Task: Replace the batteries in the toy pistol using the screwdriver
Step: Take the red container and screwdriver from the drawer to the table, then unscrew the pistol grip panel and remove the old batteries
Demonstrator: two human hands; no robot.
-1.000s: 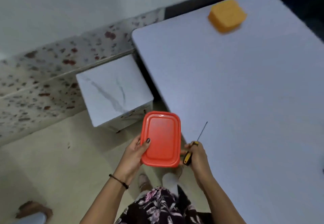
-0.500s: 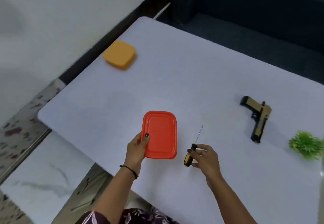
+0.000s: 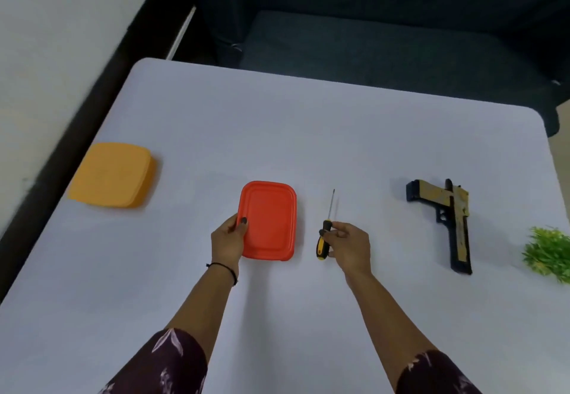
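The tan and black toy pistol (image 3: 452, 221) lies flat on the white table (image 3: 277, 122) at the right, muzzle toward me. My right hand (image 3: 350, 247) pinches the black and yellow handle of a thin screwdriver (image 3: 324, 233), whose shaft points away from me. My left hand (image 3: 227, 239) grips the left edge of a closed red container (image 3: 268, 220) at the table's middle, thumb on its lid. No batteries are visible.
An orange lidded container (image 3: 112, 175) sits at the table's left. A small green plant (image 3: 550, 253) stands at the right edge, close to the pistol's muzzle. A dark sofa (image 3: 370, 39) lies beyond the far edge.
The view has swung right from the floor and table corner to the whole tabletop. Both hands carried the red container and screwdriver over the table, now low at its middle.
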